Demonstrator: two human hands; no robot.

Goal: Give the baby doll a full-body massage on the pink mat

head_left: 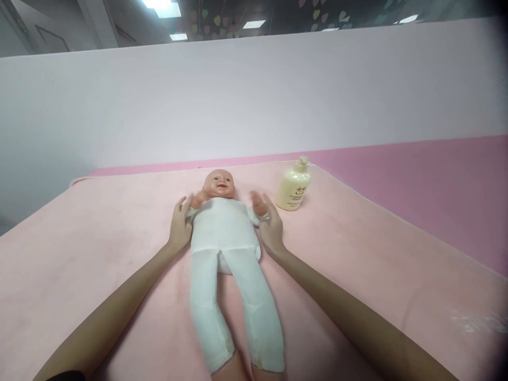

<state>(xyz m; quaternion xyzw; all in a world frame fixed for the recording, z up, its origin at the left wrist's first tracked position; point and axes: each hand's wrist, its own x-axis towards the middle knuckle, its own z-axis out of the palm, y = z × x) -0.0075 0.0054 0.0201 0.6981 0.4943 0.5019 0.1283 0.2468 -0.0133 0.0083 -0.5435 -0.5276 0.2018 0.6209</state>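
A baby doll (224,225) with a white cloth body and a smooth plastic head lies face up, its head at the far end. My left hand (181,223) is at the doll's arm on the left side, fingers curled against it. On the other side, my right hand (272,228) holds the doll's other arm, just below its small plastic hand (259,203). Parts of my fingers are hidden behind the doll's arms. A pale yellow pump bottle (293,186) stands upright to the right of the doll's head, apart from my right hand.
Beneath the doll is a pink towel (130,227) spread over a darker pink surface (432,185). A white wall panel (254,100) rises behind it. Faint pale lettering shows on the towel at the lower right.
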